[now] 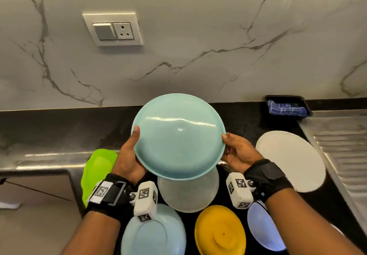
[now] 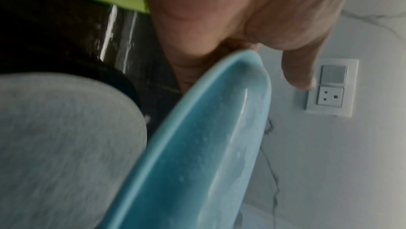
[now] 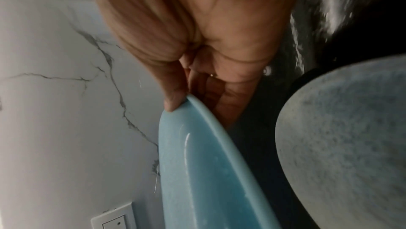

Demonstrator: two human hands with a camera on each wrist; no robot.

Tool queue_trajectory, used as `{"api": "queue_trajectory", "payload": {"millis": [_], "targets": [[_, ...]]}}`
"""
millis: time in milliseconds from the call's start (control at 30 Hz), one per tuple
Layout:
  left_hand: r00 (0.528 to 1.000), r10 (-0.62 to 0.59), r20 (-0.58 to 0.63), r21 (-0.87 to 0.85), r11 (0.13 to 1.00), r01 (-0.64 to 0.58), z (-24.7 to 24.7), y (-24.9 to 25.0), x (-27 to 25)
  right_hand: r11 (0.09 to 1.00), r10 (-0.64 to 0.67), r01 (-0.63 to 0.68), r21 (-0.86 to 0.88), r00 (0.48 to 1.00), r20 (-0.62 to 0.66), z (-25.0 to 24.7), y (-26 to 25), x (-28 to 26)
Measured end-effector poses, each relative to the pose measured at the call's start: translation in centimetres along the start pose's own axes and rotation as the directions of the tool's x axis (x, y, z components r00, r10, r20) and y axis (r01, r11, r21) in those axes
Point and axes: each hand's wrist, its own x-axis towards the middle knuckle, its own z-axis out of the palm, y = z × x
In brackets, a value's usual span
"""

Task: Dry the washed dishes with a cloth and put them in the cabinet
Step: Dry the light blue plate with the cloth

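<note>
The teal plate [image 1: 178, 135] is held up in the air above the black counter [image 1: 59, 123], tilted so its hollow face turns toward the head camera, in front of the marble wall [image 1: 198, 26]. The left hand [image 1: 129, 159] has it in its grip at the left rim, thumb lying along the front edge and fingers hidden behind the plate; the right hand [image 1: 238, 153] has its own grip on the right rim, thumb tip pressed on the front edge and fingers curled behind. In the left wrist view the plate's rim [image 2: 219, 128] runs edge-on under the palm, and small droplets speck its surface. Directly below the held plate a pale grey plate [image 1: 188, 191] lies on the counter. Nearer the person lie a light blue plate [image 1: 155, 233], a yellow plate [image 1: 220, 231] turned underside up, and a lavender plate [image 1: 262, 227] partly under the right forearm. A green plate [image 1: 97, 171] sits at the counter's left edge, beside the left wrist, and a large white plate [image 1: 292, 161] lies to the right, near the ribbed steel drainboard [image 1: 341, 145]. At the back of the counter a black tray [image 1: 288, 97] holds a blue checked cloth [image 1: 286, 109]. A switch and socket plate [image 1: 113, 29] is set in the wall.
</note>
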Motion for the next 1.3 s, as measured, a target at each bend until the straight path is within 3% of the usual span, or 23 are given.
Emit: {"api": "queue_trajectory", "payload": {"millis": [133, 267, 333, 367, 467, 533, 600, 700, 767, 867, 1000, 1100, 1133, 1200, 1233, 1300], "targets": [[0.998, 0.060, -0.016, -0.046, 0.997, -0.060, 2.9, -2.8, -0.2, 0.977, -0.109, 0.106, -0.186, 0.994, -0.009, -2.2, -2.7, -1.9], [0.992, 0.103, -0.067, -0.066, 0.992, -0.107, 5.0, -4.8, -0.3, 0.794, -0.244, 0.213, -0.570, 0.970, 0.023, -5.8, -8.4, -1.6], [0.993, 0.096, -0.071, -0.071, 0.992, -0.101, 6.0, -5.7, -0.4, 0.606, -0.382, 0.255, -0.753, 0.924, 0.005, -9.1, -11.6, -0.2], [0.993, 0.097, -0.065, -0.071, 0.992, -0.101, 6.4, -6.2, -0.4, 0.458, -0.472, 0.244, -0.855, 0.882, -0.001, -11.1, -13.0, 0.8], [0.993, 0.079, -0.092, -0.045, 0.995, -0.083, 7.3, -7.5, -0.5, 0.030, -0.629, 0.048, -0.998, 0.777, 0.018, -16.2, -16.5, 3.8], [0.987, 0.093, -0.133, -0.009, 0.995, -0.095, 7.6, -8.4, -0.6, -0.172, -0.616, -0.090, -0.981, 0.787, 0.035, -18.1, -17.9, 5.6], [0.977, 0.125, -0.175, 0.027, 0.992, -0.122, 8.0, -9.1, -0.8, -0.328, -0.553, -0.180, -0.927, 0.832, 0.034, -19.4, -18.5, 7.4], [0.962, 0.167, -0.215, 0.071, 0.985, -0.155, 8.5, -9.7, -1.3, -0.481, -0.425, -0.219, -0.849, 0.905, 0.007, -20.8, -18.9, 9.6], [0.959, 0.185, -0.216, 0.099, 0.981, -0.167, 8.8, -10.0, -1.7, -0.437, -0.382, -0.227, -0.870, 0.923, -0.048, -21.4, -19.3, 10.5], [0.953, 0.209, -0.219, 0.125, 0.975, -0.185, 8.9, -10.1, -2.2, -0.261, -0.419, -0.212, -0.942, 0.904, -0.087, -21.7, -20.3, 11.1], [0.942, 0.250, -0.223, 0.158, 0.963, -0.218, 8.7, -9.8, -2.8, 0.001, -0.607, -0.133, -0.991, 0.787, -0.106, -21.2, -22.1, 10.0], [0.916, 0.328, -0.231, 0.199, 0.937, -0.286, 8.5, -9.0, -3.3, 0.213, -0.706, 0.082, -0.974, 0.702, -0.095, -19.0, -22.5, 6.5], [0.905, 0.358, -0.227, 0.215, 0.925, -0.312, 8.5, -8.7, -3.6, 0.301, -0.723, 0.181, -0.936, 0.683, -0.101, -17.9, -22.3, 5.0], [0.896, 0.400, -0.194, 0.228, 0.906, -0.355, 8.5, -7.9, -4.1, 0.563, -0.704, 0.379, -0.734, 0.685, -0.187, -15.6, -20.8, 1.7], [0.897, 0.407, -0.171, 0.225, 0.903, -0.367, 8.5, -7.6, -4.5, 0.698, -0.656, 0.451, -0.556, 0.715, -0.242, -14.4, -19.5, 0.0], [0.904, 0.406, -0.134, 0.216, 0.902, -0.373, 8.3, -6.9, -5.0, 0.849, -0.526, 0.480, -0.219, 0.799, -0.290, -11.8, -16.4, -3.2]]}}
